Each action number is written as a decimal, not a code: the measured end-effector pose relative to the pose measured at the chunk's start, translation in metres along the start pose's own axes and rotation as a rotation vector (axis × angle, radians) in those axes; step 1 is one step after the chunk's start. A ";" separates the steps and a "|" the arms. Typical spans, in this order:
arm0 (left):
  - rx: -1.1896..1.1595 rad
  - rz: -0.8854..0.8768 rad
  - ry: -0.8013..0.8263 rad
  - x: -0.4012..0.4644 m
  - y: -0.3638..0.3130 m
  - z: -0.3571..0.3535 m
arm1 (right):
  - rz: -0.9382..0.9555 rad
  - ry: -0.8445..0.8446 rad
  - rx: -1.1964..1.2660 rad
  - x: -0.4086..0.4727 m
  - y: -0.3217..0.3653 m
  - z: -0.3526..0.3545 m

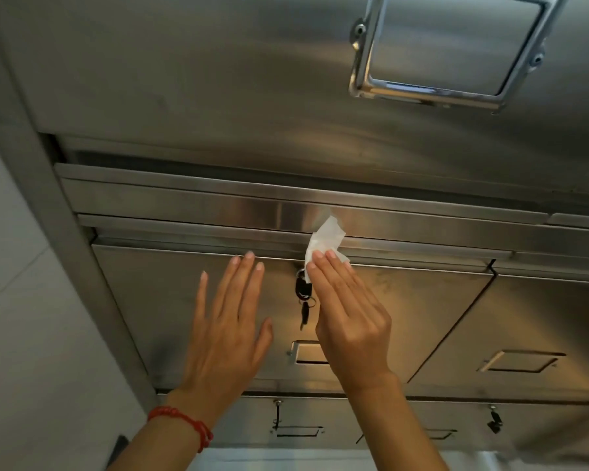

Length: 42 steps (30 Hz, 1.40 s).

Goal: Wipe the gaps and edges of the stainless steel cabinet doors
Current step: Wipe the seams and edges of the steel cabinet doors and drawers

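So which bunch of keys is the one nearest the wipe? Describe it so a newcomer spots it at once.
Start at the stainless steel cabinet door under both hands. Its lock sits just below the door's top edge, between the left hand and right hand, and the keys hang there under the white wipe. They have black heads; the other keys hang in the lower row.

We see a stainless steel cabinet door (pixel 170 300) with our left hand (pixel 228 331), a red cord bracelet (pixel 184 423) at its wrist, laid flat with straight fingers on its face. Our right hand (pixel 347 321) presses a white wipe (pixel 325 239) with straight fingers against the door's upper edge, the wipe's free end standing up over the gap above. Black keys (pixel 303 294) hang from the lock between the hands; a recessed handle (pixel 308 352) sits below, a larger chrome handle (pixel 449 49) on the panel above.
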State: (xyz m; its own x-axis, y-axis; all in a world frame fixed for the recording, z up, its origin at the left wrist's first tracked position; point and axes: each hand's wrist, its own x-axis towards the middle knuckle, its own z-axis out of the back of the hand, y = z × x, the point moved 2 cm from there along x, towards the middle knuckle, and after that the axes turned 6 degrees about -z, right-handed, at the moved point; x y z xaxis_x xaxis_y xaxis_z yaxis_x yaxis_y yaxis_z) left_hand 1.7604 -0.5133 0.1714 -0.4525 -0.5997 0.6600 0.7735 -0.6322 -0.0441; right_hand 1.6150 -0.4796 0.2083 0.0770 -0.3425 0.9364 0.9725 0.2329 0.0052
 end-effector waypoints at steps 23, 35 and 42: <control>0.092 0.025 -0.099 0.000 0.033 -0.012 | 0.040 -0.020 0.054 0.008 0.020 -0.037; 0.058 0.053 -0.093 0.001 0.030 -0.010 | 0.060 -0.014 0.014 0.010 0.015 -0.030; 0.057 0.059 -0.090 0.002 0.029 -0.010 | 0.050 -0.017 -0.029 0.007 0.005 -0.022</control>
State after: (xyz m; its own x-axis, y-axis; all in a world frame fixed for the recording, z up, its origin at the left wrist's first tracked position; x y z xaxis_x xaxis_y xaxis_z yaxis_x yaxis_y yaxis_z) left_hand 1.7781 -0.5378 0.1642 -0.3655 -0.5872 0.7222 0.8228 -0.5666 -0.0442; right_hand 1.6248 -0.5007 0.2078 0.1223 -0.3159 0.9409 0.9735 0.2229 -0.0517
